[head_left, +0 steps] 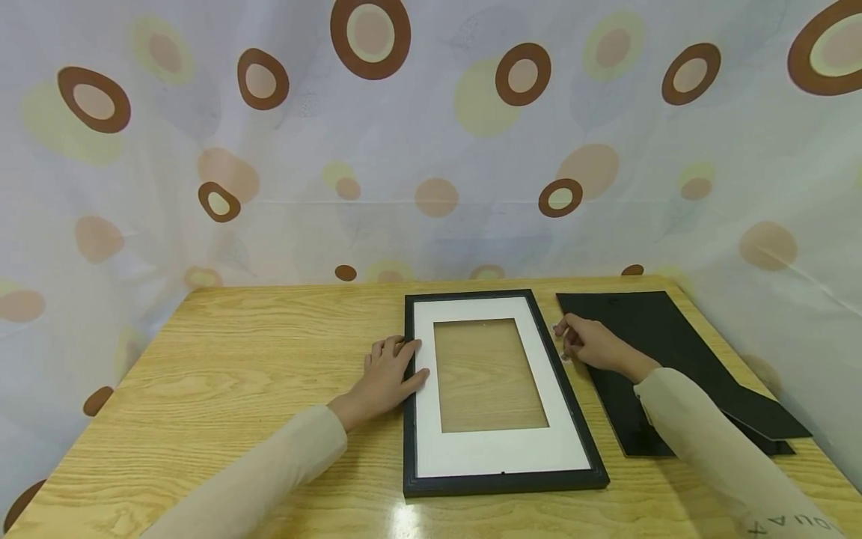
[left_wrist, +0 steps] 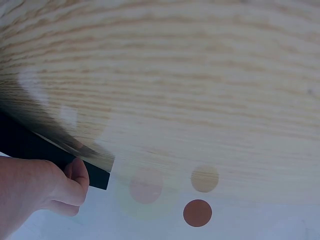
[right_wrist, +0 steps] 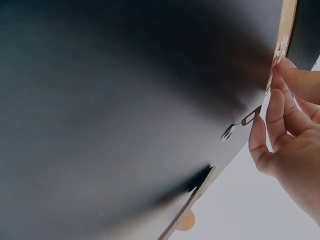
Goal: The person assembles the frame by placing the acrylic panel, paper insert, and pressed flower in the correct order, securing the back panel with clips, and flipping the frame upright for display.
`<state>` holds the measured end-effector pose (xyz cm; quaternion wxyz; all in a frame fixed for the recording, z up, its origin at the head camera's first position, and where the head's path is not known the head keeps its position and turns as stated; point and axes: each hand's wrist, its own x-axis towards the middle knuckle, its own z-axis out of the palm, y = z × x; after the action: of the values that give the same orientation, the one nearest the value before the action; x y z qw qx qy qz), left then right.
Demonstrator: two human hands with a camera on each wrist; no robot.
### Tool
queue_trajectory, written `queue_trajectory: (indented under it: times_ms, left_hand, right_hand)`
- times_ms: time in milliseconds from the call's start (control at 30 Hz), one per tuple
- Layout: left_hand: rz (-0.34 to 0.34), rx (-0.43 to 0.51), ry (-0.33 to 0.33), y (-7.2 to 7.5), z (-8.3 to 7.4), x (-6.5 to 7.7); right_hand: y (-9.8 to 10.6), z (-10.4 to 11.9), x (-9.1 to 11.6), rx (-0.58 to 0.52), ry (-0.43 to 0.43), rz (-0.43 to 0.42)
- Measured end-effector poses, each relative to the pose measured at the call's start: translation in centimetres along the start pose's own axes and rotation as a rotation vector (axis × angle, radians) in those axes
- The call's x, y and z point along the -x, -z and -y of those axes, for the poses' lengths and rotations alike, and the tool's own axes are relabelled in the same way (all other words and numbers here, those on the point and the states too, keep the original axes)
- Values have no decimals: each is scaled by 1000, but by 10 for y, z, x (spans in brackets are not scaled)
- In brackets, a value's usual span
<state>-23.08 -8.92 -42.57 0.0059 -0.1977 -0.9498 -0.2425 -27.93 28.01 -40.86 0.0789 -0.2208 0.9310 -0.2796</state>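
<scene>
A black picture frame (head_left: 506, 481) with a white mat (head_left: 494, 457) lies flat on the wooden table; wood shows through the mat's window. My left hand (head_left: 387, 376) grips the frame's left edge, thumb and a fingertip over the mat, other fingers bent at the outer side. In the left wrist view, that hand (left_wrist: 55, 187) is at the black rim near a corner. Just right of the frame, my right hand (head_left: 592, 343) pinches a small shiny, clear piece (right_wrist: 282, 47) between thumb and finger; its exact kind is unclear.
A black backing board (head_left: 622, 311) with a stand flap (head_left: 764, 412) lies on the table right of the frame, partly under my right forearm. A small metal hanger (right_wrist: 248, 118) is on it. Patterned curtain (head_left: 431, 150) hangs behind the wooden table (head_left: 222, 374).
</scene>
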Motion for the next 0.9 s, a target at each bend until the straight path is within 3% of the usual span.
queue_trajectory:
  times_ms: [200, 567, 900]
  left_hand:
    - [3, 4, 2, 0, 0, 0]
    - [6, 6, 2, 0, 0, 0]
    - [6, 12, -1, 0, 0, 1]
  right_hand:
    - [-1, 1, 0, 11, 5, 9]
    - [-1, 2, 2, 63, 88, 19]
    - [2, 1, 2, 135, 38, -34]
